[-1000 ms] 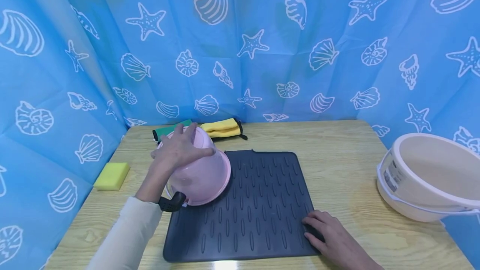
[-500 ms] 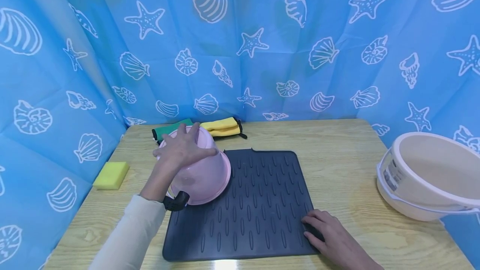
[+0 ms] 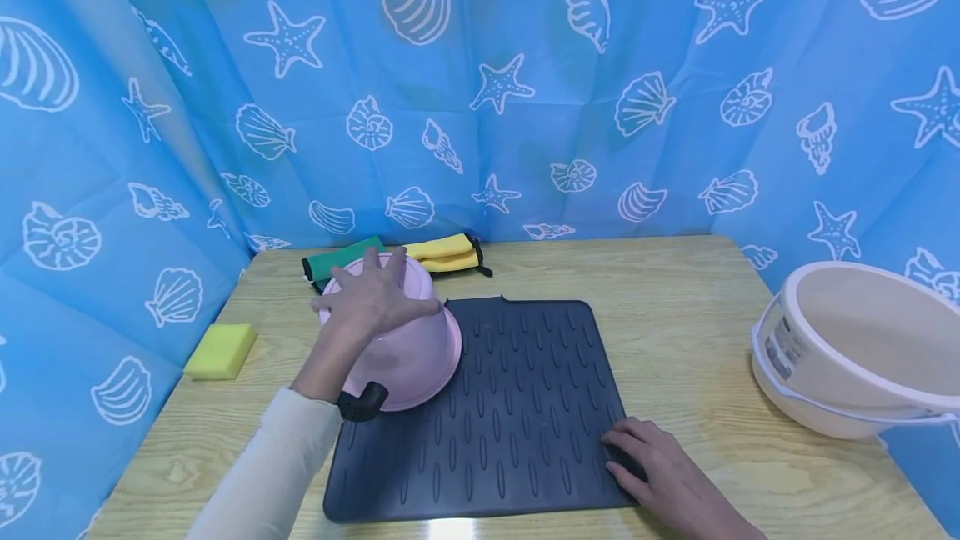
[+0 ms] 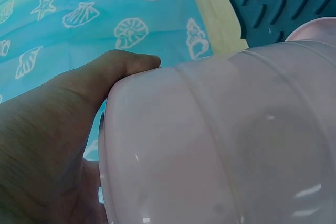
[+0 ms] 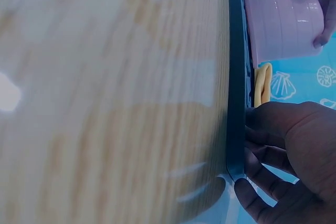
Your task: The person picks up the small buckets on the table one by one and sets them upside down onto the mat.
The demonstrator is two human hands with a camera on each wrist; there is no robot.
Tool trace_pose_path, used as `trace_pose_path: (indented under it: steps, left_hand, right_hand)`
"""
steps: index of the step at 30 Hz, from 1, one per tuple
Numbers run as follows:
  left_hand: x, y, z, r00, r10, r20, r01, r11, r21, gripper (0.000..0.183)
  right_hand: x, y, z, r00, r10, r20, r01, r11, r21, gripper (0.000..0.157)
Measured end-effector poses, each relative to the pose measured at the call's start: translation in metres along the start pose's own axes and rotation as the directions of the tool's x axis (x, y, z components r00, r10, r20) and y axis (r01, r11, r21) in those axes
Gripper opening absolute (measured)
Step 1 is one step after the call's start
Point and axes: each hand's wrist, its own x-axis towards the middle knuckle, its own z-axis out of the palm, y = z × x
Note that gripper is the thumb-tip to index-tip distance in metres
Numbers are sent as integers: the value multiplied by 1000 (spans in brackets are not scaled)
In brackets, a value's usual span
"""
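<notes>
A pink bucket (image 3: 408, 357) stands upside down on the left part of a dark ridged mat (image 3: 517, 415). My left hand (image 3: 367, 294) grips its upturned base with fingers spread wide. In the left wrist view, the thumb (image 4: 128, 62) lies over the bucket's bottom edge; the other fingers are mostly hidden behind the base. My right hand (image 3: 656, 469) rests at the mat's right front edge, fingers loosely bent. In the right wrist view, its fingertips (image 5: 257, 116) touch the mat's top near a corner.
Behind the bucket lie a green cloth (image 3: 341, 258) and a yellow cloth (image 3: 446, 253). A yellow sponge (image 3: 221, 351) sits at the table's left edge. At the right edge stands a large cream bucket (image 3: 817, 357). A blue shell-print curtain (image 3: 510, 148) encloses the wooden table (image 3: 652, 273).
My left hand and forearm have shifted slightly to the right over the bucket's base. The bucket stays almost in place on the mat. My right hand has not visibly moved.
</notes>
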Motion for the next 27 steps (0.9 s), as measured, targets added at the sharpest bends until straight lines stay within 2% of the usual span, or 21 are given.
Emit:
trace_pose_path:
  steps: [5, 13, 16, 19, 21, 23, 25, 27]
  left_hand:
    - [0, 3, 1, 1000, 0, -4, 0, 1000, 9, 106]
    - [0, 6, 1, 1000, 5, 18, -6, 999, 47, 108]
    - [1, 7, 3, 999, 36, 12, -37, 998, 55, 106]
    - [-1, 5, 7, 991, 119, -55, -116, 992, 48, 101]
    - [-5, 3, 10, 974, 181, -136, -177, 983, 36, 96]
    - [-11, 1, 13, 941, 243, -234, -244, 969, 25, 88]
    - [-18, 1, 15, 896, 294, -332, -306, 952, 19, 78]
    - [-25, 2, 16, 842, 345, -414, -384, 923, -12, 69]
  right_hand:
    - [0, 0, -1, 1000, -21, -20, 21, 1000, -6, 24]
    - [0, -3, -4, 998, 44, 38, -44, 999, -5, 24]
    - [0, -2, -4, 997, 57, 51, -56, 998, -11, 24]
    - [-2, -2, -5, 998, 45, 39, -45, 999, -12, 24]
    - [-2, -2, -5, 999, 26, 24, -26, 1000, -10, 24]
    - [-1, -2, -4, 1000, 13, 11, -13, 1000, -12, 24]
    - [-1, -2, -4, 1000, 4, 0, -4, 1000, -12, 24]
    - [-1, -2, -4, 1000, 6, -4, -6, 1000, -11, 24]
